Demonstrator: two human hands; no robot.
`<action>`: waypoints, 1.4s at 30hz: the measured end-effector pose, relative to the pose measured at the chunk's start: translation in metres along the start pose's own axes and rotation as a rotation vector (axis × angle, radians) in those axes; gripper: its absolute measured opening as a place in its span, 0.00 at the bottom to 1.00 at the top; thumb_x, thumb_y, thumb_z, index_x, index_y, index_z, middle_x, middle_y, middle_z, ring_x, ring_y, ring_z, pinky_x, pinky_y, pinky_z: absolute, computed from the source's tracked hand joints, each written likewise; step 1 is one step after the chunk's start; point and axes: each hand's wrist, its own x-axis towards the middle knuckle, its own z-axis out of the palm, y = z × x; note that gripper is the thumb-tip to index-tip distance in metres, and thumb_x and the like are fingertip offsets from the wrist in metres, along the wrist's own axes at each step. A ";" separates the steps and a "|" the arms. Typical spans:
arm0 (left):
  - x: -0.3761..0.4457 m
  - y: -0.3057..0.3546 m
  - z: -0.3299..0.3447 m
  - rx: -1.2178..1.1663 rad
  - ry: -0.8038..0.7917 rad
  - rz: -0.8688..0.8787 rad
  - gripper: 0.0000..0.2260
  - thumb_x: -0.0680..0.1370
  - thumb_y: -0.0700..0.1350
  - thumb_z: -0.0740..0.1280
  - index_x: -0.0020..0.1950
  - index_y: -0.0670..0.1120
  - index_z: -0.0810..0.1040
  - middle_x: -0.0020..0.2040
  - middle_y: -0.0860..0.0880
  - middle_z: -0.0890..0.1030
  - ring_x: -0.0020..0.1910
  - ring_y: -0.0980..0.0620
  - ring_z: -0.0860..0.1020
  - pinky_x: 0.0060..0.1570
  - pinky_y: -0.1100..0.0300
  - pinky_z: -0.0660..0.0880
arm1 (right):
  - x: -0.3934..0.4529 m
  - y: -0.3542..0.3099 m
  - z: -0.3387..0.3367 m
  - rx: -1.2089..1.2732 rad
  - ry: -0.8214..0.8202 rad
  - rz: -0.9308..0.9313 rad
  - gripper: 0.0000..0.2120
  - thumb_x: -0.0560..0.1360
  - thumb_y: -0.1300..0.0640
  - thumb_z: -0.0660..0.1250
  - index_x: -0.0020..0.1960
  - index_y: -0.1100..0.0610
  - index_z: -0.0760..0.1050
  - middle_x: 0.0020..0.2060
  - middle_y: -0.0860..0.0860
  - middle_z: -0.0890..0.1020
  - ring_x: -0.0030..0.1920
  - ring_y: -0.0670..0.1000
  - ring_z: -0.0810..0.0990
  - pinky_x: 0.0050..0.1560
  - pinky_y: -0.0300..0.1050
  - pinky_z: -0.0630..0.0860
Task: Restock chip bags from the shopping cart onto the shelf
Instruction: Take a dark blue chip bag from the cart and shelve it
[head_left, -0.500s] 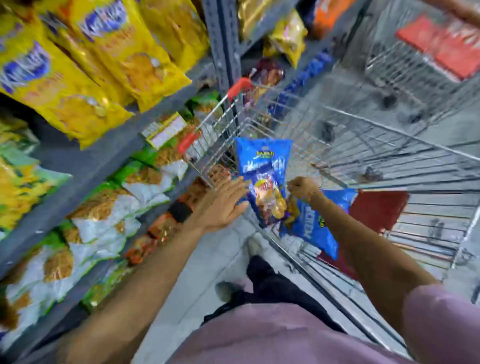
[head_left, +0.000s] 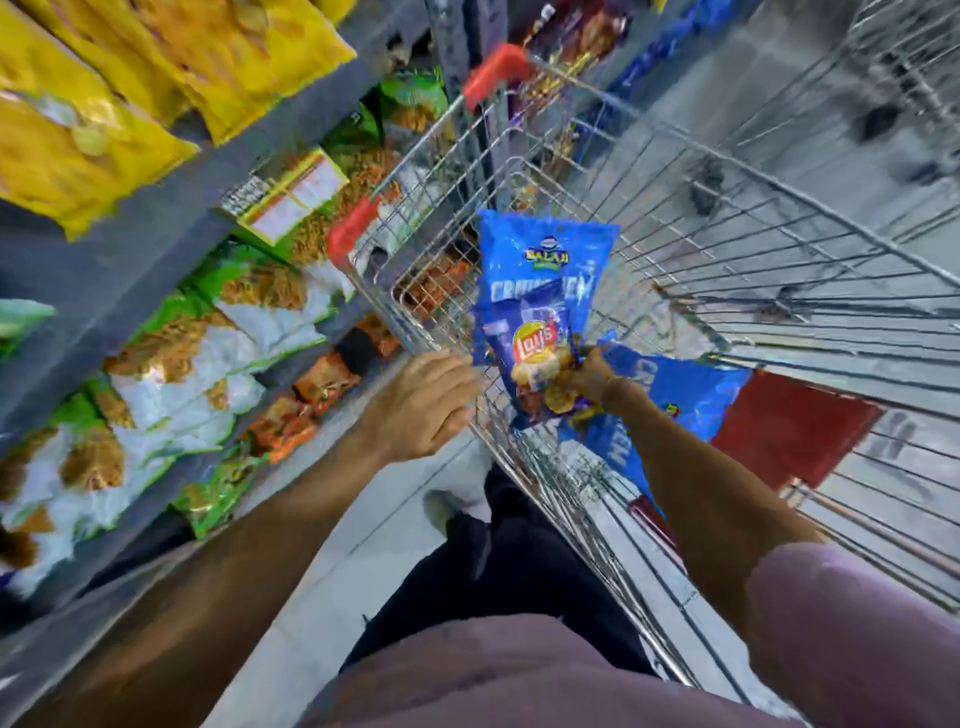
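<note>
While I watched from the head view, my right hand (head_left: 584, 376) had its grip closed on two blue chip bags (head_left: 540, 306), held upright inside the shopping cart (head_left: 727, 270), a small Lay's bag in front of a taller one. Just left of that grip, my left hand (head_left: 423, 402) hovered open at the cart rim, holding nothing. Another blue bag (head_left: 685, 400) lay below the right wrist; the shelf (head_left: 119, 260) stood left of both hands
</note>
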 end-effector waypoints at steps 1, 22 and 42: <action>-0.002 -0.003 0.004 0.008 0.067 0.008 0.24 0.81 0.49 0.49 0.54 0.38 0.82 0.54 0.41 0.84 0.57 0.41 0.81 0.64 0.51 0.65 | 0.003 0.008 -0.001 -0.026 -0.020 -0.005 0.05 0.78 0.70 0.60 0.43 0.70 0.67 0.13 0.43 0.73 0.20 0.32 0.73 0.29 0.30 0.72; -0.002 0.004 -0.008 0.008 0.075 -0.040 0.23 0.82 0.50 0.48 0.47 0.41 0.80 0.44 0.45 0.82 0.46 0.45 0.80 0.57 0.55 0.69 | -0.019 0.006 -0.021 0.194 -0.015 -0.332 0.15 0.65 0.67 0.76 0.49 0.60 0.76 0.37 0.49 0.83 0.31 0.44 0.81 0.29 0.34 0.77; -0.113 -0.021 -0.318 0.444 1.071 -0.425 0.17 0.80 0.48 0.53 0.63 0.42 0.74 0.64 0.41 0.77 0.67 0.43 0.69 0.72 0.52 0.60 | -0.316 -0.294 0.072 0.350 -0.347 -1.422 0.20 0.62 0.53 0.79 0.52 0.50 0.81 0.49 0.49 0.86 0.51 0.53 0.84 0.50 0.48 0.80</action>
